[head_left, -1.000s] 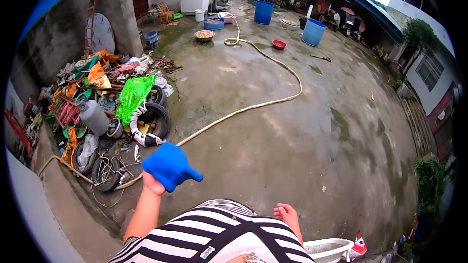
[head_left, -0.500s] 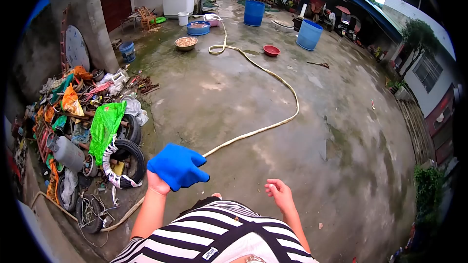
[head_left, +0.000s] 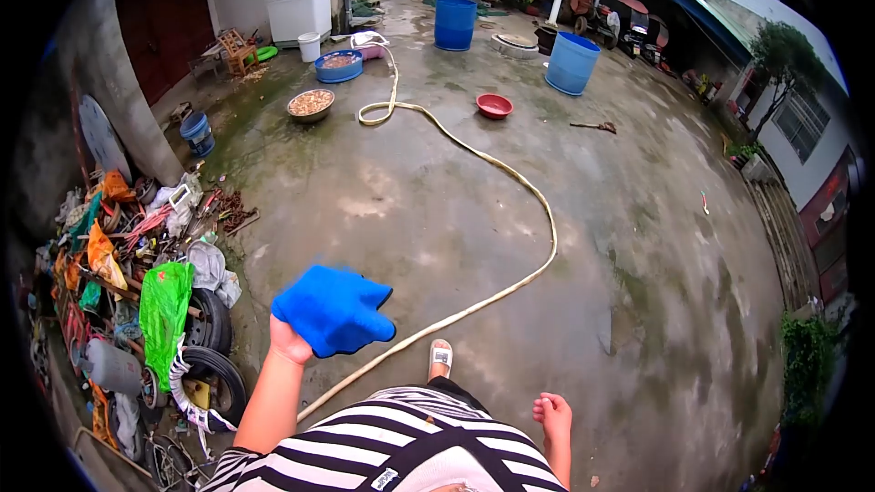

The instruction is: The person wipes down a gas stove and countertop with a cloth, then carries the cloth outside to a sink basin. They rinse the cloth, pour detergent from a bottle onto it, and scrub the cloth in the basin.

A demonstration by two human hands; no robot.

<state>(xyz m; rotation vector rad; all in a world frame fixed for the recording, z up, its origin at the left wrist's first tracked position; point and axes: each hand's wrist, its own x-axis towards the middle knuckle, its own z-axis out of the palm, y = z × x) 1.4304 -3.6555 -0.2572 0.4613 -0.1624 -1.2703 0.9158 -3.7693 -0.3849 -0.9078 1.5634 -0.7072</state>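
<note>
1. A sandaled foot (head_left: 440, 358) has been brought farther into view at six o'clock, near the pale hose (head_left: 492, 299); a forward step is suggested.
2. Bright blue fabric (head_left: 333, 310), dark-edged and pointed, is borne at eight o'clock by the left hand (head_left: 290, 343); its hidden grip cannot be determined.
3. At five o'clock, the right hand's (head_left: 553, 415) grip is released, fingers loosely curled.

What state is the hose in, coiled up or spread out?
Spread out: the hose runs in long curves across the concrete, doubling back once near its far end.
</note>
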